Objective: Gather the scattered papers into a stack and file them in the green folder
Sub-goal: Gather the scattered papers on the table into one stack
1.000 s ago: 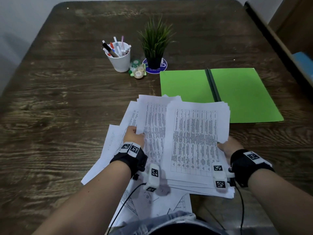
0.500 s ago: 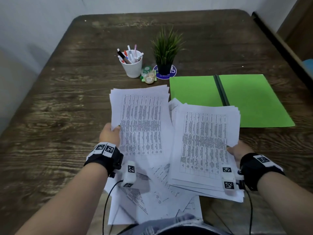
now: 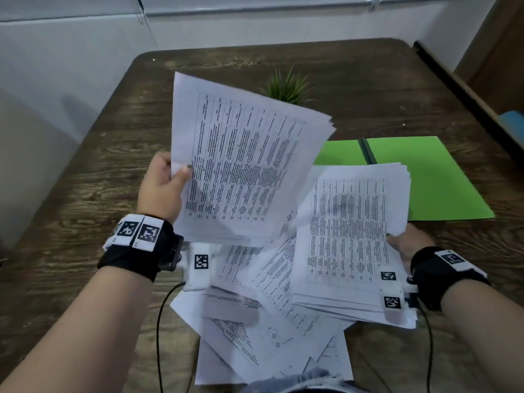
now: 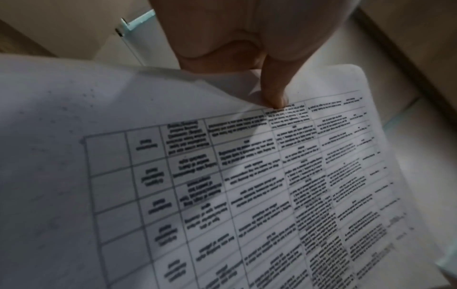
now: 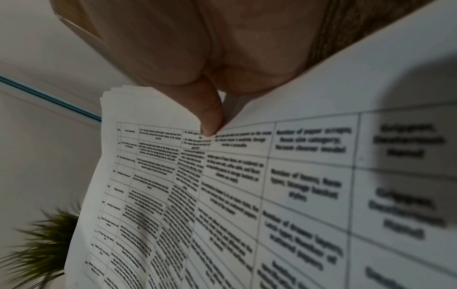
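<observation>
Wooden table (image 3: 85, 194), paper sheaf (image 3: 243, 165) in left grip (image 3: 161, 191)

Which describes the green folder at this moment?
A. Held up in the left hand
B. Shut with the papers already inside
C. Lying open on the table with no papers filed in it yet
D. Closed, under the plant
C: the green folder lies open on the table, its visible pages bare, while the left hand and right hand each hold a bundle of papers.

hands: 2 (image 3: 163, 191) | held paper bundles: 2 (image 3: 243, 165) | green folder: 1 (image 3: 442, 180) (open) | plant: 1 (image 3: 286, 87)
</observation>
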The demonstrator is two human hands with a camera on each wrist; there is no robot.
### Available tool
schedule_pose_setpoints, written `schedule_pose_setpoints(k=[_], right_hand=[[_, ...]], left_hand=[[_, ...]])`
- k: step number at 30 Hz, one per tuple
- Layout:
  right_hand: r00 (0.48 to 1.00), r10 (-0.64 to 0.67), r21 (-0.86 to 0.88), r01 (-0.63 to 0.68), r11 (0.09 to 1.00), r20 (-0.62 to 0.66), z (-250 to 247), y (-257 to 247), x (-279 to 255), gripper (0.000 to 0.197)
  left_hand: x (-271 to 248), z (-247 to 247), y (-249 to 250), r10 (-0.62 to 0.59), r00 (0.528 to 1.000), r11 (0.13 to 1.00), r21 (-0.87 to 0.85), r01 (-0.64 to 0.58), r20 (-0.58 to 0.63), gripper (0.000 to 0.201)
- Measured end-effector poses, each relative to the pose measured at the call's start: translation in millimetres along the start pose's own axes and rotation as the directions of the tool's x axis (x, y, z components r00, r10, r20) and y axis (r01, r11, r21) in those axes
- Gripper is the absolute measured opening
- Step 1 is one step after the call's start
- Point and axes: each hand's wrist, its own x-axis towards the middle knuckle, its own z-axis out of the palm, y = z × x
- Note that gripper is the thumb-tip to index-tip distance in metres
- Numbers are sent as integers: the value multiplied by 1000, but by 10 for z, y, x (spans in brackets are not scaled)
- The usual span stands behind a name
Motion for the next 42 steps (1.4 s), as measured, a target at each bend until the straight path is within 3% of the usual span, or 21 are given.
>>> schedule_pose_setpoints(k=[3,6,8,11,14,18,24,28,31,34,36,38,42], right_hand=[[999,-40,29,39,999,6,-28,-147,-122,45],[995,-86,121,80,989,41,0,-274,-261,45],[989,-132,247,113,962,61,58,-359,-362,44],[971,-195,577,80,813,141,202,-436,-509,45],[954,-242,646,72,760,179,322,-509,-663,43],[934,-255,749,-20,662,250,386,-547,-843,27],[963,-190,753,-22,657,193,410,-512,-878,19],[980,-131,682,-8,732,152,399,-469,-816,16],[987,-70,650,-41,759,144,404,-445,-763,28],[975,-28,590,-110,800,221,414,-402,-735,66],[968,-138,444,31,895,210,422,-363,-754,65],[945,-245,349,160,923,215,426,-323,-759,56],[937,-263,178,225,958,231,429,-219,-711,53]], left_hand=[[-7,60,175,26,999,995,-100,-22,40,31],[13,175,206,-36,999,992,-118,40,36,29],[-30,274,164,-123,991,990,-67,126,50,18],[-160,448,14,-253,966,967,62,249,61,23],[-275,602,-159,-343,937,926,193,325,68,24],[-406,687,-276,-407,910,878,307,367,77,15],[-421,701,-257,-477,864,830,405,384,158,40],[-434,761,-325,-528,821,793,471,386,217,50],[-470,823,-388,-539,807,779,507,369,242,49],[-524,896,-442,-536,806,778,518,357,250,47],[-557,944,-475,-540,800,770,537,345,260,44],[-601,987,-493,-553,789,756,557,342,267,43],[-688,1077,-562,-546,783,752,586,302,297,43]])
